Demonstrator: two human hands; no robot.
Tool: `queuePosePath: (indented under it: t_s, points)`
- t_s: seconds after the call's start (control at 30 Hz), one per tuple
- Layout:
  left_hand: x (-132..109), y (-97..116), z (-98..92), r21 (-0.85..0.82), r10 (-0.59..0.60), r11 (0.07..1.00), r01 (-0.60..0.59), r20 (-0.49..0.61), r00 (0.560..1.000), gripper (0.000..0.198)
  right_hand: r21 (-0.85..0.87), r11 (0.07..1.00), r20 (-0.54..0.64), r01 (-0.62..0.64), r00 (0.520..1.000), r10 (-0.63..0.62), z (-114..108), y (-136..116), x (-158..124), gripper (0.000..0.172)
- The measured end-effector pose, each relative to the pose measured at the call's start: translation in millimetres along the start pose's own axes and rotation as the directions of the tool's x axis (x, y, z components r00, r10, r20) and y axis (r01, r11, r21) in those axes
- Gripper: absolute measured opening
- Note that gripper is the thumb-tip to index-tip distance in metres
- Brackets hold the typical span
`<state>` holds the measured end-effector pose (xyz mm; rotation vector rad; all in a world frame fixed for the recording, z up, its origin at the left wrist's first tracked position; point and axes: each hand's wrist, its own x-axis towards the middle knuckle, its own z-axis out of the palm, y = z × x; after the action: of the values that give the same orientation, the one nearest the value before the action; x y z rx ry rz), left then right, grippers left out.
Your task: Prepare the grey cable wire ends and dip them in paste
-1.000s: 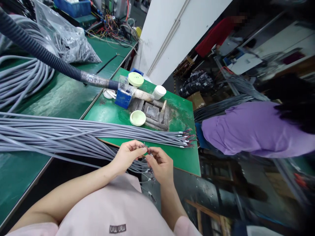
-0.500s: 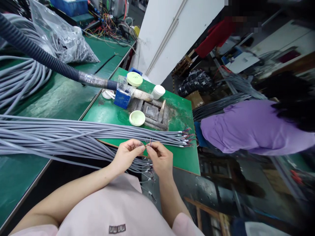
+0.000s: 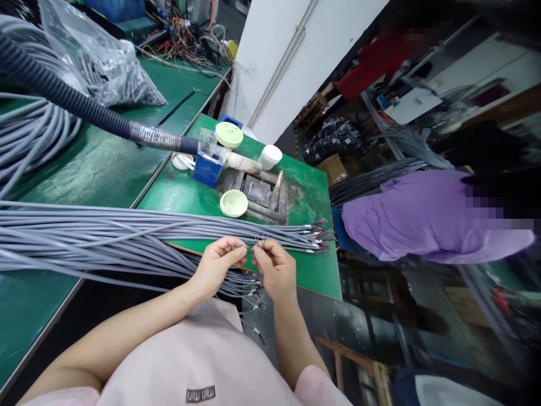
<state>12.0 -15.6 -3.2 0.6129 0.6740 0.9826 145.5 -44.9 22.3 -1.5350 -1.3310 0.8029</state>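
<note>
Thin coloured wires (image 3: 261, 242) stick up from the pinched fingers of my right hand (image 3: 276, 270). Close beside it, my left hand (image 3: 220, 263) pinches a thin wire end between thumb and forefinger. The fingertips of both hands almost meet in front of my chest. Just beyond them a bundle of grey cables (image 3: 203, 225) runs across the green board, its stripped ends (image 3: 316, 235) fanning out in red, blue and dark wires at the right. More grey cables (image 3: 240, 285) hang below the board's edge, partly hidden by my hands and forearms.
A sooty solder pot (image 3: 257, 192) is set on the board, with a hose nozzle (image 3: 243, 162) beside it. Around it are a pale green dish (image 3: 234, 203), a white jar (image 3: 270, 157) and a blue box (image 3: 208, 169). A person in purple (image 3: 406, 217) sits at the right.
My fingertips have moved slightly apart, and the coloured wires at my right hand stand a little further right. The whole view has shifted slightly.
</note>
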Motion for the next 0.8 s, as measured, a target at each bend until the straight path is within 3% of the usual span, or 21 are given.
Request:
queuePosePath:
  t_s: [0.23,0.37,0.43,0.5,0.6,0.67,0.8]
  points:
    - [3.1,-6.5,4.8,0.067,0.062,0.996,-0.064,0.028,0.998,0.023,-0.003,1.0,-0.025,-0.01,1.0,0.01,-0.7,4.8,15.0,0.017]
    - [8.4,-10.7,3.1,0.142,0.079,0.986,-0.089,0.076,0.994,0.028,-0.113,0.994,0.002,-0.001,1.0,0.001,-19.0,5.0,47.2,0.018]
    - [10.1,-9.0,-2.7,0.253,0.146,0.953,-0.167,0.099,0.984,0.028,-0.177,0.984,0.011,-0.012,1.0,0.015,-33.1,9.8,71.9,0.019]
    - [11.9,-4.7,-12.0,0.422,0.275,0.853,-0.307,0.136,0.952,0.024,-0.261,0.965,0.021,-0.031,0.999,0.038,-46.4,18.7,99.2,0.021]
    - [16.7,2.9,-30.3,0.654,0.48,0.548,-0.521,0.265,0.837,0.015,-0.402,0.914,0.053,-0.051,0.995,0.079,-57.4,35.9,136.6,0.024]
    - [21.8,5.4,-42.7,0.722,0.547,0.363,-0.589,0.346,0.762,0.014,-0.451,0.891,0.065,-0.05,0.994,0.089,-57.5,46.3,155.7,0.024]
    - [31.8,2.4,-60.3,0.765,0.579,0.231,-0.601,0.388,0.717,0.013,-0.53,0.847,0.067,-0.048,0.993,0.098,-48.7,59.1,179.7,0.022]
